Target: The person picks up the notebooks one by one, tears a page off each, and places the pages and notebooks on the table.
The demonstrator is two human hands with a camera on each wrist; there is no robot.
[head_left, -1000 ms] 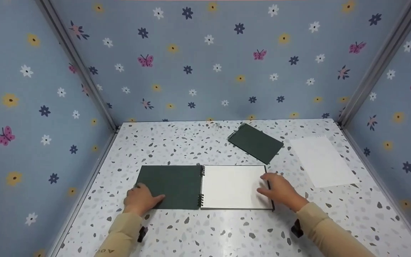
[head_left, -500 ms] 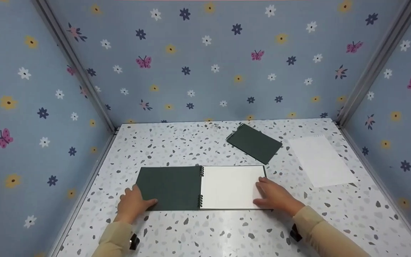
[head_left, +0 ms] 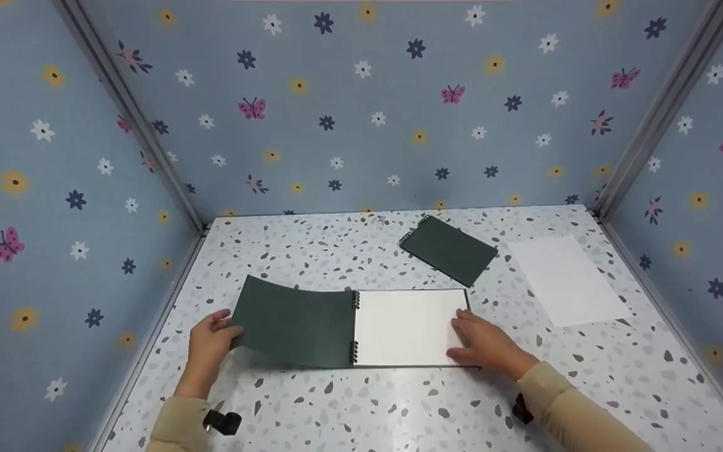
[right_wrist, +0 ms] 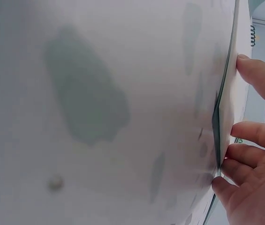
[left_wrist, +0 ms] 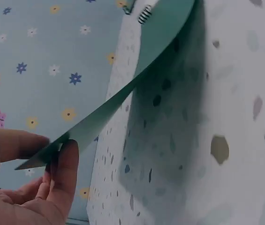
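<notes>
A spiral notebook lies spread on the table, its dark green cover (head_left: 292,323) on the left and its white page (head_left: 405,326) on the right. Between thumb and fingers my left hand (head_left: 208,342) pinches the cover's outer edge, which bends up off the table. In the left wrist view the thumb and fingertips meet on either side of the lifted cover (left_wrist: 99,112). My right hand (head_left: 487,342) rests on the page's right edge, thumb and fingers spread. The right wrist view shows its fingertips (right_wrist: 247,131) at the edge of the pages.
A smaller dark green spiral notebook (head_left: 449,250) lies closed behind the open one. A loose white sheet (head_left: 568,281) is at the right. Blue patterned panels (head_left: 361,113) border the speckled table (head_left: 311,251) at the back and both sides.
My left hand has moved left to the cover's edge and lifted it, so the cover curves up from lying flat. The right hand has settled on the page's edge.
</notes>
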